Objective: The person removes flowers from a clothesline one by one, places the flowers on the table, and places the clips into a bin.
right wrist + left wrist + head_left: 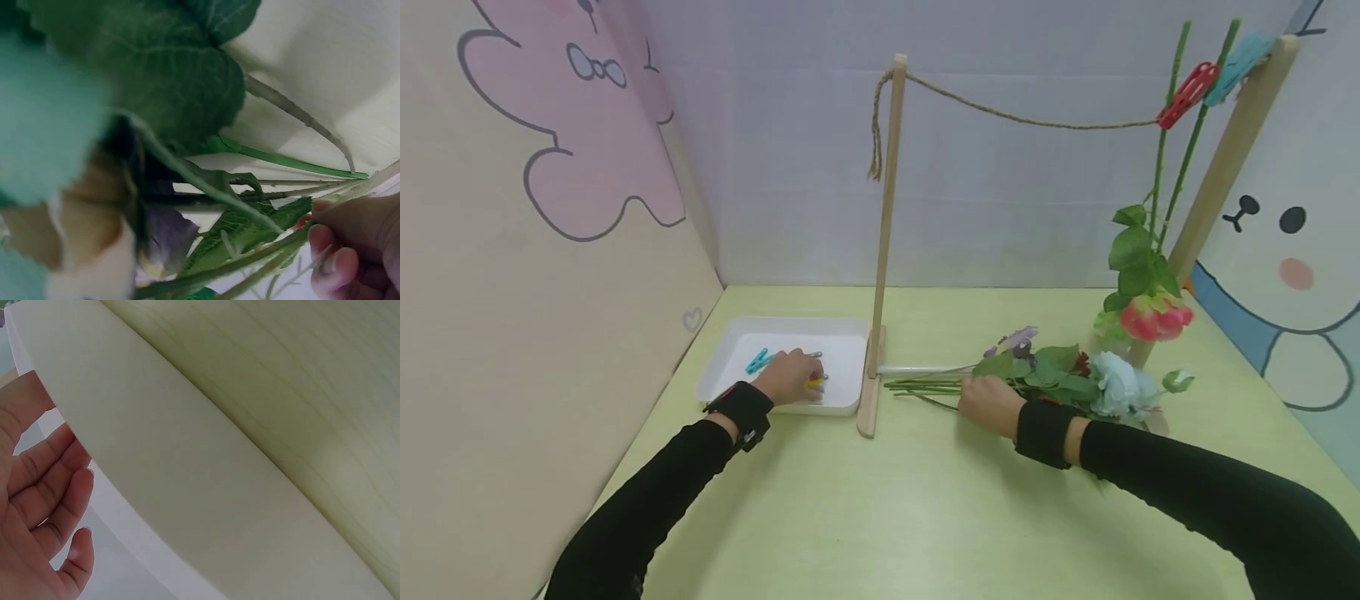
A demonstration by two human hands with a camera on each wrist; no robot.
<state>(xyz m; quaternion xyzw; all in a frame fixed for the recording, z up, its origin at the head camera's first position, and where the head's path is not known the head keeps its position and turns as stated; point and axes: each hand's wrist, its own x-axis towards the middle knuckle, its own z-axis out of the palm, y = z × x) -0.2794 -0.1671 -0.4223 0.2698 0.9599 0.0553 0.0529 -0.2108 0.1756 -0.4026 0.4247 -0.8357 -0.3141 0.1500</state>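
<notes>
My left hand reaches into the white tray and pinches a yellow clothespin. In the left wrist view the tray wall hides those fingertips, while the other fingers curve loosely. Blue clothespins lie beside this hand in the tray. On the right, my right hand grips flower stems in a pile of artificial flowers. Thumb and finger close around a green stem in the right wrist view. Leaves, a pale blue flower and a purple one lie nearby.
A wooden post stands between the hands, with twine running to the right post. Red and blue clothespins hold stems there, and a pink flower hangs upside down. Printed walls enclose the yellow-green table.
</notes>
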